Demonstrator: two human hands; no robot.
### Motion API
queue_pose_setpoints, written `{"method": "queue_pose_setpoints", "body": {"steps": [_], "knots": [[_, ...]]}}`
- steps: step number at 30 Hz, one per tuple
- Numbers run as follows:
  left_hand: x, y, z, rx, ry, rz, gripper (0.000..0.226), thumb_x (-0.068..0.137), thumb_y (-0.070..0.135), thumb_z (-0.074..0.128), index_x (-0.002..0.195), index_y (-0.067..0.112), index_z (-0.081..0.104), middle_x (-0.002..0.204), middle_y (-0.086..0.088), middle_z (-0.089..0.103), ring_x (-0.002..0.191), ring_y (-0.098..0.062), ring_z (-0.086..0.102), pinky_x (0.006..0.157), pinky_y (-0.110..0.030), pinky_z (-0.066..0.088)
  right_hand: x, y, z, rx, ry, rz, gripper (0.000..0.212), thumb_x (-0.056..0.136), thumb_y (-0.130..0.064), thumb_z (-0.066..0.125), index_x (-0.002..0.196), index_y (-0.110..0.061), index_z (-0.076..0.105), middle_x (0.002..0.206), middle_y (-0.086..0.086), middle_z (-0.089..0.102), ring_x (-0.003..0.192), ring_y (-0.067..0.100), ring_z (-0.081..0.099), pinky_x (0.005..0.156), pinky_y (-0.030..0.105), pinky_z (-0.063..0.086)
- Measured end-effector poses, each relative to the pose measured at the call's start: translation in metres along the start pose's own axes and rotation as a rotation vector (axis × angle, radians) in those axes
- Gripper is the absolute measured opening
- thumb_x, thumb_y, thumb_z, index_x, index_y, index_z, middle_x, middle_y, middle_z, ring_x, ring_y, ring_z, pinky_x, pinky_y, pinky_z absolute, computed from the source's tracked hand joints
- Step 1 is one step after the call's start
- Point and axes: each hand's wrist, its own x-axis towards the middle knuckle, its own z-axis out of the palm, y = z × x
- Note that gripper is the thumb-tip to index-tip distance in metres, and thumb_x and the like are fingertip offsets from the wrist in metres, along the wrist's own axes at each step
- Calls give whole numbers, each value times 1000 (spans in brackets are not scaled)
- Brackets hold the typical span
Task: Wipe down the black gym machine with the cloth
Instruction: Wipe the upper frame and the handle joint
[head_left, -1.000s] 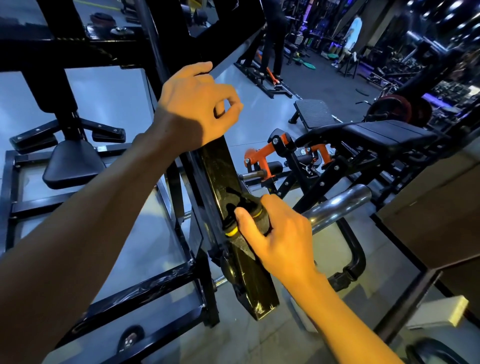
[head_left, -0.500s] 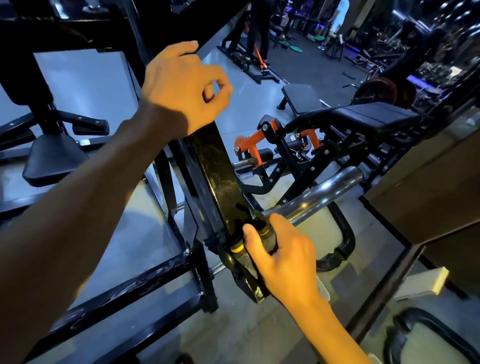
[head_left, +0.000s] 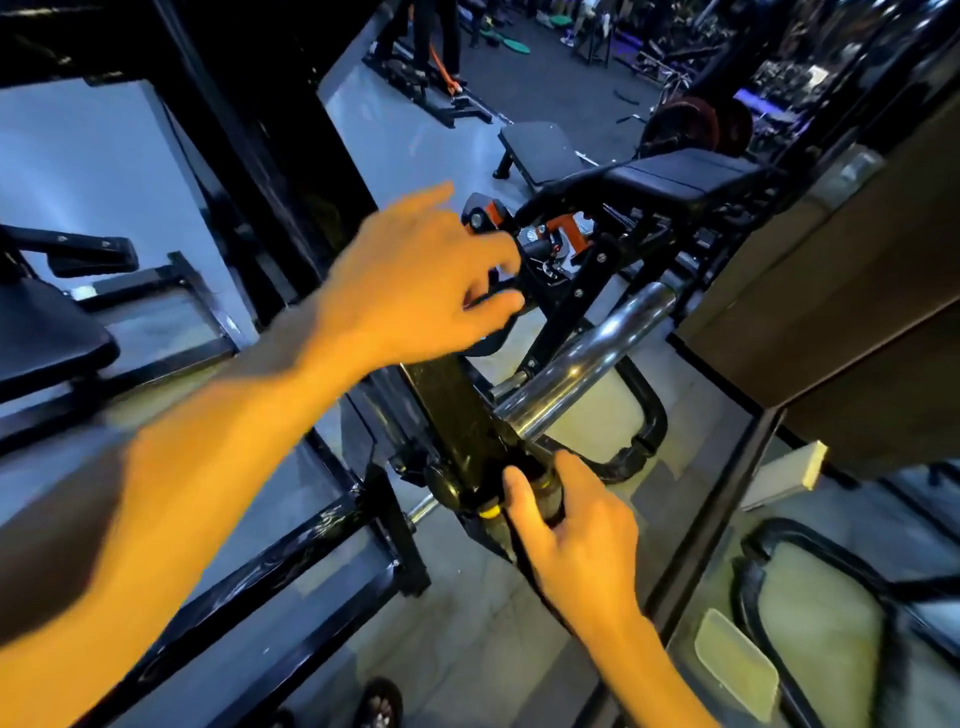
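from my head camera, i look down at the black gym machine (head_left: 457, 415). it is right in front of me, in the middle of the view, with its flat black arm slanting down toward me.

my right hand (head_left: 576, 540) is low on that arm. its fingers curl round a dark knob with a yellow ring (head_left: 540, 501), and my thumb lies along the knob's near side. a shiny metal bar (head_left: 587, 364) sticks out from the arm just above this hand and runs up to the right.

my left hand (head_left: 415, 291) hangs in the air above the top of the black arm. it looks blurry. its fingers are bent a little and loose, with gaps between them, and i cannot tell if they touch anything.

i cannot make out the cloth in either hand.

past my left hand is a black padded bench (head_left: 685, 176) with orange parts under it. a black seat (head_left: 47, 338) is at the left edge. the floor (head_left: 467, 639) under the machine is grey.
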Motion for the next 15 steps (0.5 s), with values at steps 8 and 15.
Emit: {"method": "queue_pose_setpoints", "body": {"steps": [8,15], "knots": [[-21,31,43,165,-188,206,44,106,57,32,137,33,53,94,6,74,108,-20,65,125,-40,17,-58,15,4,309,-47,322,21,89,-59,54,75,-42,52,66,-11,59,60,9,53,53,16,34],[-19,32,42,210,-234,225,55,101,57,14,129,35,56,109,8,74,113,-18,63,120,-38,21,-15,17,12,378,120,350,49,100,-53,55,76,-10,61,66,2,61,60,16,53,57,26,41]]}}
